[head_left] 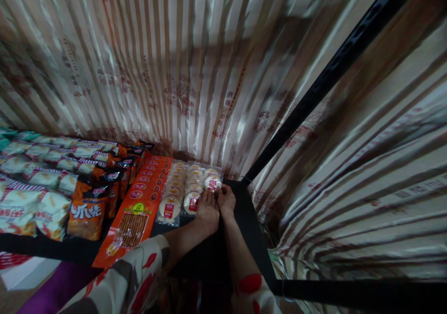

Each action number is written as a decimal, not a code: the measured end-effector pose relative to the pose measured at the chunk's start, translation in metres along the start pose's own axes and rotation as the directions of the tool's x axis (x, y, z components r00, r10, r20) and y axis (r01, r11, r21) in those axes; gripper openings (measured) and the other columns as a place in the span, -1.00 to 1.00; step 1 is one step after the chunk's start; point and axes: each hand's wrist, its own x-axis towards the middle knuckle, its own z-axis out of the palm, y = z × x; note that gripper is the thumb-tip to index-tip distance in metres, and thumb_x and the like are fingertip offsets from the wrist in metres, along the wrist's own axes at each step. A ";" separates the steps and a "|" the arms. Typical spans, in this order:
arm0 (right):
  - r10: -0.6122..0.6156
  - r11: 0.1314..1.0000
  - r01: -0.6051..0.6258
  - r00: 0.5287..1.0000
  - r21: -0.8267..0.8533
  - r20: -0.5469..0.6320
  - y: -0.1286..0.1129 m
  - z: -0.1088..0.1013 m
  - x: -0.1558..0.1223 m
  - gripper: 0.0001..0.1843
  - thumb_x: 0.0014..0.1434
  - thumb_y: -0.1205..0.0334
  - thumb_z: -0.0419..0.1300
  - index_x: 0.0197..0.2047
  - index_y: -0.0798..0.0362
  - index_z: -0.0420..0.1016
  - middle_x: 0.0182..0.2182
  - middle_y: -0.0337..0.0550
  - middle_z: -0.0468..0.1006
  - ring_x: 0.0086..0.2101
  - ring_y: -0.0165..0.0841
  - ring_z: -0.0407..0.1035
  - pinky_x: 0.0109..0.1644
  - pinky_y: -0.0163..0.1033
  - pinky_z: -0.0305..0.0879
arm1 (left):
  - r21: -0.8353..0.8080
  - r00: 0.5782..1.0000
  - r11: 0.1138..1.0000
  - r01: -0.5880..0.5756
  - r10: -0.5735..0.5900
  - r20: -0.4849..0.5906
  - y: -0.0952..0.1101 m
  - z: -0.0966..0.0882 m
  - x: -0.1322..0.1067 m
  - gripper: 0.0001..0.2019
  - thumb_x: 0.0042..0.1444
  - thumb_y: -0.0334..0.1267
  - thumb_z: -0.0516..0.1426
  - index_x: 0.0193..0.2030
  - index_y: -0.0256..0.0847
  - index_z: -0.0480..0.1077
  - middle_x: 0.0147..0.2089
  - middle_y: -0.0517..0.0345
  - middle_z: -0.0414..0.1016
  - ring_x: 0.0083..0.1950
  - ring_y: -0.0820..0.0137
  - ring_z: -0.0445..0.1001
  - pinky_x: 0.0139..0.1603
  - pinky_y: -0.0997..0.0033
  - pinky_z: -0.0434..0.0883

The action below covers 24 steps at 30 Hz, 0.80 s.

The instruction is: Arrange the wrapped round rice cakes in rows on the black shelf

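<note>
A clear packet of round white rice crackers [212,182] with a red label lies at the right end of the display, on the black shelf [242,211]. My left hand [208,211] is closed at the near left edge of this packet, its fingertips partly hidden. On the packet's right side, the curled fingers of my right hand [226,201] grip its edge. Just left are two rows of similar rice cracker packets, one row in the middle [192,202] and one farther left [169,208]. The middle row lies right beside my left fingers.
Flat orange snack packs [148,183] overlap in a row left of the crackers. Farther left stand orange-and-black snack bags [87,211] and several rows of white snack bags [52,211]. A black metal post [314,102] rises from the shelf's back right corner. Patterned, pleated fabric [195,63] hangs behind.
</note>
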 end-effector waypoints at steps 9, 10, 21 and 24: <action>-0.018 1.000 0.017 1.000 0.021 0.020 0.000 0.004 0.000 -0.78 0.02 0.16 0.08 -0.29 0.06 0.45 -0.44 -0.18 0.55 -0.44 -0.37 0.41 -0.31 -0.32 0.27 | 0.095 0.998 0.995 -0.017 0.012 0.057 0.000 -0.009 -0.003 -0.45 0.04 -0.30 0.01 0.18 -0.55 0.22 0.27 -0.32 0.14 0.35 0.01 -0.05 0.34 -0.07 -0.26; -0.024 1.000 0.024 0.999 0.019 0.025 0.000 0.004 0.001 -0.78 0.02 0.16 0.09 -0.29 0.06 0.45 -0.45 -0.18 0.54 -0.44 -0.37 0.40 -0.30 -0.31 0.27 | 0.103 0.998 0.995 -0.018 0.012 0.057 0.000 -0.009 -0.003 -0.45 0.04 -0.30 0.02 0.18 -0.56 0.21 0.27 -0.33 0.14 0.35 0.00 -0.05 0.34 -0.05 -0.27; -0.141 0.988 0.137 0.988 -0.067 -0.060 0.002 0.007 0.000 -0.82 -0.02 0.24 0.10 -0.35 0.10 0.47 -0.36 -0.03 0.49 -0.26 -0.24 0.33 -0.11 -0.21 0.25 | 0.089 1.000 0.996 -0.020 0.019 0.005 -0.002 -0.002 -0.002 -0.44 0.03 -0.30 0.01 0.21 -0.42 0.21 0.25 -0.22 0.20 0.34 0.01 -0.03 0.33 -0.10 -0.29; -0.141 0.987 0.137 0.989 -0.079 -0.051 0.002 0.007 0.001 -0.81 -0.01 0.24 0.10 -0.33 0.10 0.47 -0.35 -0.02 0.49 -0.26 -0.24 0.33 -0.11 -0.21 0.26 | 0.111 1.000 0.993 -0.023 0.021 0.022 -0.001 -0.004 -0.002 -0.42 0.02 -0.31 0.01 0.21 -0.49 0.18 0.26 -0.29 0.17 0.34 -0.01 -0.03 0.32 -0.14 -0.29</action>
